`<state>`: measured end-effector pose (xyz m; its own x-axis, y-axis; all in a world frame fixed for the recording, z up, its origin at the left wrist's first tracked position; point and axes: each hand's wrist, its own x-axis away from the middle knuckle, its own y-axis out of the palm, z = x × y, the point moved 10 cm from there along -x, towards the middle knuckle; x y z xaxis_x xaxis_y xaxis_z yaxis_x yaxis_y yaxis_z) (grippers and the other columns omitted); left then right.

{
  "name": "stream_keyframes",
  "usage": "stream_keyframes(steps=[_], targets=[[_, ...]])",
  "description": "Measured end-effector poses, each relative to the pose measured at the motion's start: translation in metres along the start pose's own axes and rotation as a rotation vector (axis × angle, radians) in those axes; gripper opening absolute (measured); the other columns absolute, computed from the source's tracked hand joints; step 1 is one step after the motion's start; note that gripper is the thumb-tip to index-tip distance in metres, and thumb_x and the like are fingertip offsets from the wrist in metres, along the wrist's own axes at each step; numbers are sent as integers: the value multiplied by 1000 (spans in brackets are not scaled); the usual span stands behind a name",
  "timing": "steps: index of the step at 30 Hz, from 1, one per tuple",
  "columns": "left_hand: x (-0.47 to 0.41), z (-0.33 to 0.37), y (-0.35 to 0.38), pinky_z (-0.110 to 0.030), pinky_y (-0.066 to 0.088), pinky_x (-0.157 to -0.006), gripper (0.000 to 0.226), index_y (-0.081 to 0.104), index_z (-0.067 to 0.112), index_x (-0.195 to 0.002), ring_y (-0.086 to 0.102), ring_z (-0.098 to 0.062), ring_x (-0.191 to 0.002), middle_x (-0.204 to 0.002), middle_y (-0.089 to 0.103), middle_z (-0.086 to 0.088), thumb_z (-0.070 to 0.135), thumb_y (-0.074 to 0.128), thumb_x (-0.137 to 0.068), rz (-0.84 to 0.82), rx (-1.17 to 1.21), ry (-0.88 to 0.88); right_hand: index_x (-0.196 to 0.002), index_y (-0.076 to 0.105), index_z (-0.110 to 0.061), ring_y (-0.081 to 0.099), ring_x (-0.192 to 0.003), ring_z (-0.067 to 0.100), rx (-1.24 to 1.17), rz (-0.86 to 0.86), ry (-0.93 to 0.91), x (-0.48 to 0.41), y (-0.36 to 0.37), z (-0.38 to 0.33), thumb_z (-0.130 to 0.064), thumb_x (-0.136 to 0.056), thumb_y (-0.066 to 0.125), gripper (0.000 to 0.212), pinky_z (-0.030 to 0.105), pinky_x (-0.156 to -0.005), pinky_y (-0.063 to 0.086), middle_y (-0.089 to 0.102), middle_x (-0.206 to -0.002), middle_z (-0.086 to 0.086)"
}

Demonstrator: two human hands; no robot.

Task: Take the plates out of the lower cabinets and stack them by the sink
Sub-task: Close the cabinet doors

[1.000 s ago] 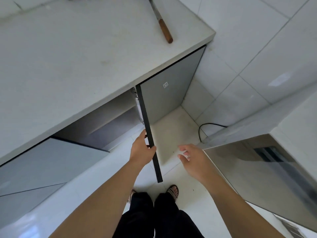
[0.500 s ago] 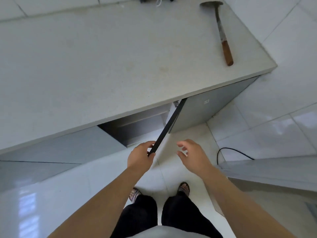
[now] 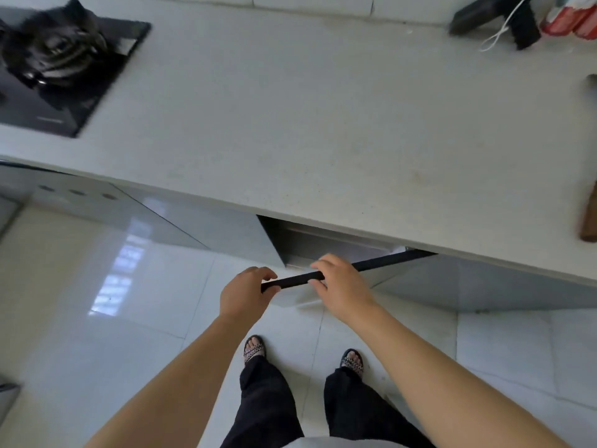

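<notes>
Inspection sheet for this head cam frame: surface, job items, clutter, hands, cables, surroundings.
Surface: pale countertop; gas hob set in at the far left.
Job's things: cabinet door under the counter is partly open, with its dark top edge showing; no plates seen; sink not in view.
Clutter: black object and red packaging at the back right; wooden handle at the right edge.
Grippers: left hand grips the door's free end; right hand holds its top edge.
Cables: white cable looped by the black object.
Surroundings: glossy white floor tiles; closed grey cabinet front left of the opening.
</notes>
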<state>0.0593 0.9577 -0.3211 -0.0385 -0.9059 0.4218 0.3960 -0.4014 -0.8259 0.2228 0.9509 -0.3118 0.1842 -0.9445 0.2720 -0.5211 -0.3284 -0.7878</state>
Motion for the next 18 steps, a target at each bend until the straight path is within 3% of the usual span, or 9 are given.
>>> stream_keyframes(steps=[4,7,12,15,18], targets=[[16,-11,-1,-24,39,-67,21,62,28,-108,58,-14,-96,-106,62,9,31,56,-89,71,8,-46,-128,50,-14,44,-115,20,140,-44,-101,-6,13,4,-25,-95,49,35,30,-95,39,49,-127,0],[31,-15,2,-26,45,-79,30,59,28,-119,53,-15,-110,-121,58,10,31,56,-89,135,23,-41,-126,53,-17,48,-109,21,175,-27,-138,-10,14,11,-24,-94,50,33,30,-91,38,54,-121,-1],[39,-16,12,-31,31,-108,52,37,23,-141,24,-15,-140,-150,33,4,30,54,-91,137,-4,-10,-117,62,-16,53,-102,22,159,41,-158,-19,9,13,-24,-91,56,28,32,-83,42,60,-111,1],[28,-15,17,-33,24,-114,60,22,23,-147,6,-15,-145,-156,16,5,33,48,-94,88,-56,25,-104,68,-12,60,-89,26,171,109,-160,-25,5,11,-18,-82,68,23,35,-71,48,65,-98,4],[14,-14,16,-34,26,-114,64,14,22,-148,-1,-16,-146,-158,9,4,33,47,-94,65,-89,59,-95,71,-10,63,-79,27,192,193,-145,-26,-2,12,-14,-70,79,27,35,-64,51,67,-90,5]])
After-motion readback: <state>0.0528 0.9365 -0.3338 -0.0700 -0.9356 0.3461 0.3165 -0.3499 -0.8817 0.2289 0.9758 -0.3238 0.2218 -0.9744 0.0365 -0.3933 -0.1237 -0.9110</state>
